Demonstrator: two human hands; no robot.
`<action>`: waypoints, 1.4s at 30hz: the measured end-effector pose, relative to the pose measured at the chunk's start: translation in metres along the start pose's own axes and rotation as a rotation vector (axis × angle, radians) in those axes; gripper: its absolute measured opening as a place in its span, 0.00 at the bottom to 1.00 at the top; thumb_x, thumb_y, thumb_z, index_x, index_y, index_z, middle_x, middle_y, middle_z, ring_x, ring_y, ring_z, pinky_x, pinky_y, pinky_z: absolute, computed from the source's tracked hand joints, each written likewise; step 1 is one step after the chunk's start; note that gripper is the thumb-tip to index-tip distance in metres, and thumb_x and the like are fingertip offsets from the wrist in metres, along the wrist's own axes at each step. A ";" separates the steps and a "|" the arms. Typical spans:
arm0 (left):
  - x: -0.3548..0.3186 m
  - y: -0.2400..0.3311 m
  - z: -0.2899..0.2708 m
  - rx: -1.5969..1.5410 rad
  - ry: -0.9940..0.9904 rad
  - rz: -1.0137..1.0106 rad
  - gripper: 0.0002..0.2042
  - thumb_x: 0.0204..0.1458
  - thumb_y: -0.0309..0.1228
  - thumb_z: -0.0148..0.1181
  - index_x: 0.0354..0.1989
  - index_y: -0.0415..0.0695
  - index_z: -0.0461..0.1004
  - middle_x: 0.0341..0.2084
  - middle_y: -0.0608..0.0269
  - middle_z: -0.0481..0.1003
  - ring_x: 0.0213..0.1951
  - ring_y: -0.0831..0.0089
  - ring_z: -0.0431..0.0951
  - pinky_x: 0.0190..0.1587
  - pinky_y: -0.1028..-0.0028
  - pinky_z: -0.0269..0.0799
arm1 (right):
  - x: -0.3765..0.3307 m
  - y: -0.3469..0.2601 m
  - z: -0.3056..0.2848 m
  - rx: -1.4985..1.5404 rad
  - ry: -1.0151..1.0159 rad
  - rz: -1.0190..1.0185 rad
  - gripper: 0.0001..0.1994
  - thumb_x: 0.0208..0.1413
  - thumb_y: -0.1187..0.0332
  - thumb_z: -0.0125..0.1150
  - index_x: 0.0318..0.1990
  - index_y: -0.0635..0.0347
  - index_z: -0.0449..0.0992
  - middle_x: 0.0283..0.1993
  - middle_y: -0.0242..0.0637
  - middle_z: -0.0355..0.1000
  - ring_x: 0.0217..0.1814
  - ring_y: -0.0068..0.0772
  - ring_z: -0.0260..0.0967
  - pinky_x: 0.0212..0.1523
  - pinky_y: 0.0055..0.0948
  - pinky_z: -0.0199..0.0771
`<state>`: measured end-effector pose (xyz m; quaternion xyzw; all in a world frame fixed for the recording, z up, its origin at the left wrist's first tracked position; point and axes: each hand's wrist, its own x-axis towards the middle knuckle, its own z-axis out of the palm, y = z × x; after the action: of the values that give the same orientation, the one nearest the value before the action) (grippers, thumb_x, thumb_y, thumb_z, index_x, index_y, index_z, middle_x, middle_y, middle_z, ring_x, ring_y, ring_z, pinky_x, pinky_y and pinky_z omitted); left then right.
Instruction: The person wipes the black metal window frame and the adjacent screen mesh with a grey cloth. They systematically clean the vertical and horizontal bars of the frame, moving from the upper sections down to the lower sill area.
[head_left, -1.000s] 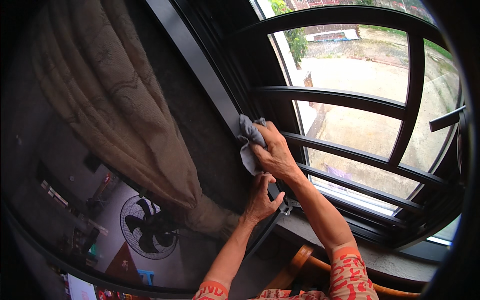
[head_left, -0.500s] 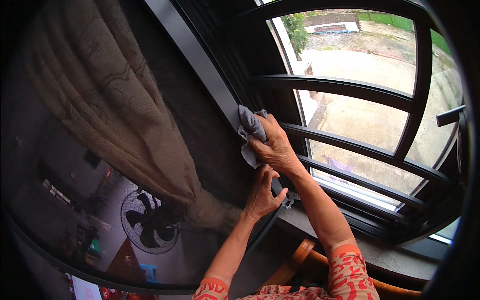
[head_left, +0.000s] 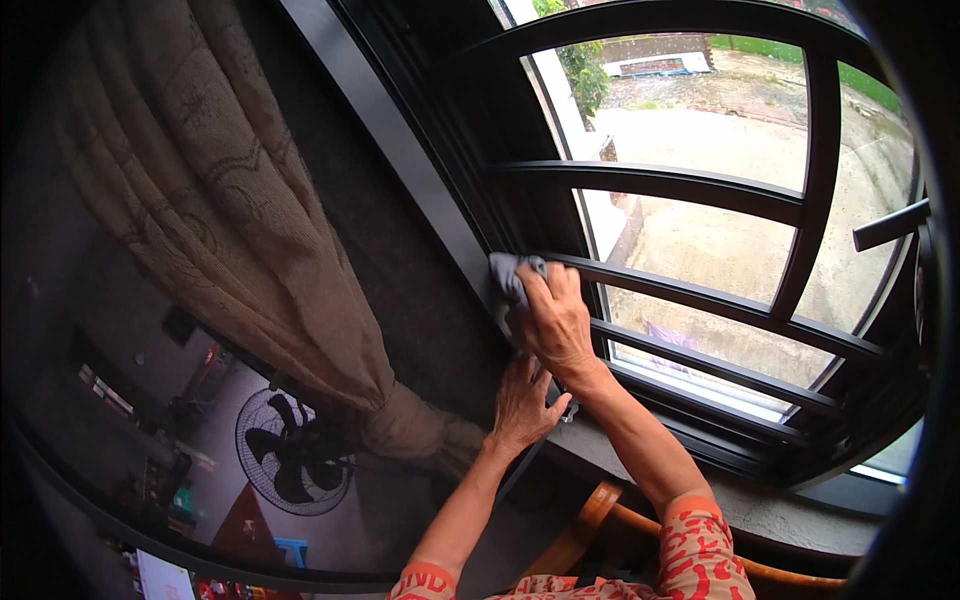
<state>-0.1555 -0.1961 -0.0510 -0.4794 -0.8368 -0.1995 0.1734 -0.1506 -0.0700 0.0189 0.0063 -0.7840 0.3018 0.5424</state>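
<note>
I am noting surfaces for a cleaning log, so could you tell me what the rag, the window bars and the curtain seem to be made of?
The rag under the right hand looks like soft grey cloth, as it bunches in folds. The window bars look like dark painted metal, with a smooth, faintly glossy face, though coated wood is possible. The curtain looks like tan woven fabric with a lace-like pattern.

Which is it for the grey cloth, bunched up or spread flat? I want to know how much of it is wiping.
Bunched up. The grey cloth is crumpled under the right hand, pressed against the dark window frame.
</note>
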 end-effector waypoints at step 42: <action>-0.111 0.015 0.010 -0.273 -0.329 -0.172 0.16 0.45 0.31 0.68 0.43 0.45 0.72 0.56 0.52 0.61 0.61 0.51 0.59 0.62 0.59 0.59 | -0.010 0.014 0.039 -0.167 0.180 -0.012 0.28 0.43 0.80 0.58 0.54 0.41 0.70 0.41 0.42 0.64 0.38 0.47 0.66 0.30 0.38 0.76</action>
<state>-0.0901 -0.2658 -0.1107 -0.4515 -0.8568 -0.2440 -0.0497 -0.1847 -0.0807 -0.0047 -0.0613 -0.7546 0.2315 0.6109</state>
